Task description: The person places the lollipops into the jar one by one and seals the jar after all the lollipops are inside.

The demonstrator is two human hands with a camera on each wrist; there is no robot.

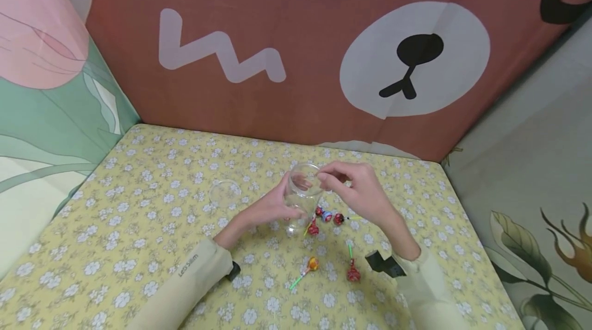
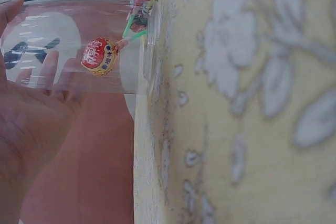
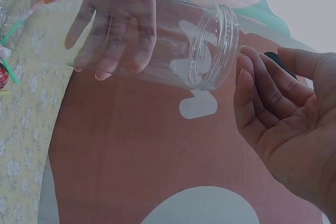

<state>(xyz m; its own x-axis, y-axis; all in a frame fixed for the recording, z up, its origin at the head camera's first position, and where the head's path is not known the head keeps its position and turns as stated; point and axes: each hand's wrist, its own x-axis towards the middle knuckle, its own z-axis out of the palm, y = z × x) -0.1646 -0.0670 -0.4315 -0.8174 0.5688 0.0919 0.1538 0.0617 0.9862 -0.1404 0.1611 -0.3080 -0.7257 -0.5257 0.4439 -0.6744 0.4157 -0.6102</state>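
The left hand (image 1: 270, 209) wraps its fingers round a clear plastic jar (image 1: 302, 194), holding it upright near the table's (image 1: 139, 176) middle. At the jar's 3 o'clock rim the right hand (image 1: 358, 191) hovers, fingers loosely curved and holding nothing. Lollipops (image 1: 326, 215) lie from 4 to 6 o'clock of the jar, its lid (image 1: 225, 192) at 9 o'clock. The light, slick jar could tip or slide if the right hand nudges its rim, scattering the sweets beside it
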